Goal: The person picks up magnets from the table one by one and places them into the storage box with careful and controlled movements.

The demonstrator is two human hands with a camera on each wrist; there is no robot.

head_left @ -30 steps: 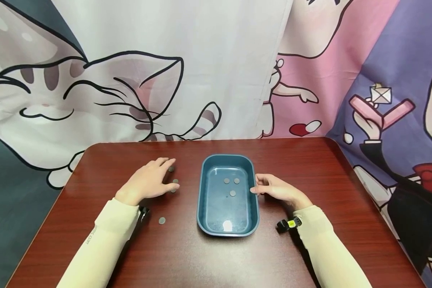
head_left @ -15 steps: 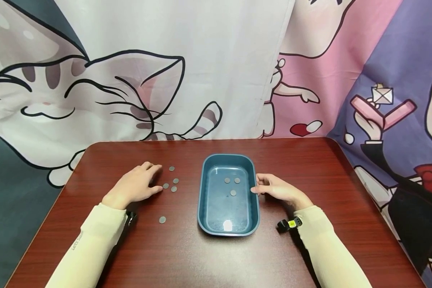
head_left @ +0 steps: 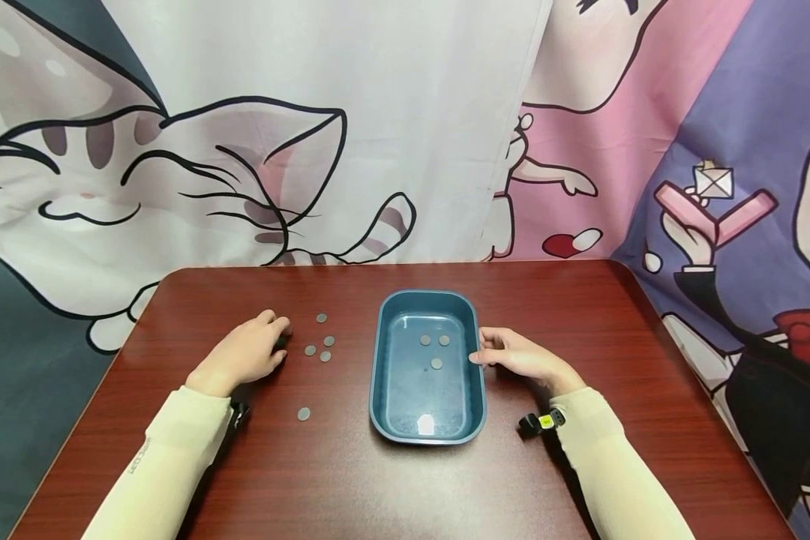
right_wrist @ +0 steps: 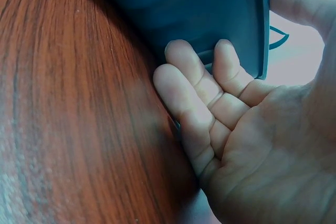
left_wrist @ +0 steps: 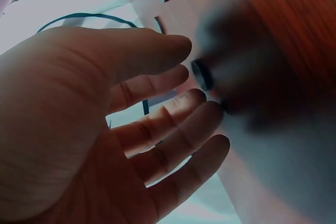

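In the head view my left hand (head_left: 243, 354) hovers low over the table's left part, its fingers loosely bent and the thumb apart. Close to its fingertips, the left wrist view has a coin (left_wrist: 202, 75) on the tabletop; nothing is pinched. Several small grey coins (head_left: 328, 341) lie to the right of this hand, one coin (head_left: 303, 413) nearer the front. A blue rectangular tray (head_left: 405, 420) holds three coins (head_left: 436, 364). My right hand (head_left: 523, 355) grips the tray's right side, thumb at the rim and fingers (right_wrist: 181, 85) against the outer wall.
The reddish-brown wooden table (head_left: 567, 300) has rounded far corners. Behind it hangs a cartoon-printed curtain (head_left: 405, 135). A small black device with a yellow-green label (head_left: 546, 421) is at the right wrist.
My left hand has drawn back to the left, uncovering coins; one coin now lies left of the others. Over the last half second its fingers bent more. The right hand and tray stay put.
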